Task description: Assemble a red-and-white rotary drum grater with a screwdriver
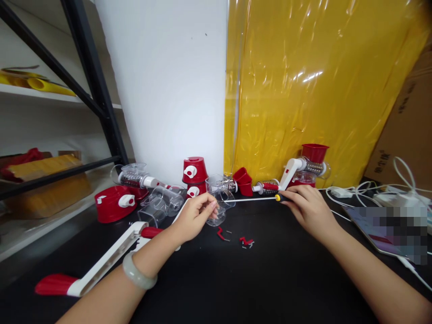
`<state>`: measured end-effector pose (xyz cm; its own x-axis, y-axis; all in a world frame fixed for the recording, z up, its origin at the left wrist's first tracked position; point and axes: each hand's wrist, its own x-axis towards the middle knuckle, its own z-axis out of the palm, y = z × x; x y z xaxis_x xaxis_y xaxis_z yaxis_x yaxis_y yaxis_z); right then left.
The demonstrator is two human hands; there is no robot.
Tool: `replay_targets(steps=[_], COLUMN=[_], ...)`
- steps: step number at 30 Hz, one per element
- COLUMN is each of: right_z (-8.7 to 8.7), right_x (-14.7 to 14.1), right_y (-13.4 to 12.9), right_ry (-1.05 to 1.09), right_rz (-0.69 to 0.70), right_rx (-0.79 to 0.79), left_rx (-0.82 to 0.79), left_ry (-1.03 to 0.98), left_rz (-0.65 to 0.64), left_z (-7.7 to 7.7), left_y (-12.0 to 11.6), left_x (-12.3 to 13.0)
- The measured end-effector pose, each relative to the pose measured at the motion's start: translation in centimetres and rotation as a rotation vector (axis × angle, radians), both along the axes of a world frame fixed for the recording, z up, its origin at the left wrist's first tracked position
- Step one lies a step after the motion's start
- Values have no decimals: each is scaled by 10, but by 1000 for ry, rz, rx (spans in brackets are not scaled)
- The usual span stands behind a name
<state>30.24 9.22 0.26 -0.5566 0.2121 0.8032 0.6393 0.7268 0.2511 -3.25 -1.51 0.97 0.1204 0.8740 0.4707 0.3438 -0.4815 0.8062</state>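
A screwdriver [254,199] with a long thin shaft and a yellow collar lies level across the table's middle, its handle hidden in my right hand [310,209], which is closed on it. The shaft points left toward my left hand [197,216]. There the thumb and fingers pinch together by the tip; whatever is between them is too small to tell. Beyond the left fingertips stands a clear plastic housing [216,219]. Below the shaft, small red bent parts [245,241] and several small metal pins or screws [250,245] lie on the black table [229,288].
Along the wall stand red suction-type bases [113,204], clear housings [165,202], a grater drum [266,186] and an assembled rotary grater [313,166]. A white crank arm with red handle [56,285] lies left. White cables [357,189] and a tablet [371,229] are at right.
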Motion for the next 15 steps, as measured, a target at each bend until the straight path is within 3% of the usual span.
replay_targets(steps=[15], right_z=[1], right_x=[-2], right_y=[-2], right_ry=[-10], right_rz=[6], right_rx=[21], left_rx=[23], left_ry=[124], left_rz=[7], left_z=[5], left_y=[-1], left_x=[1])
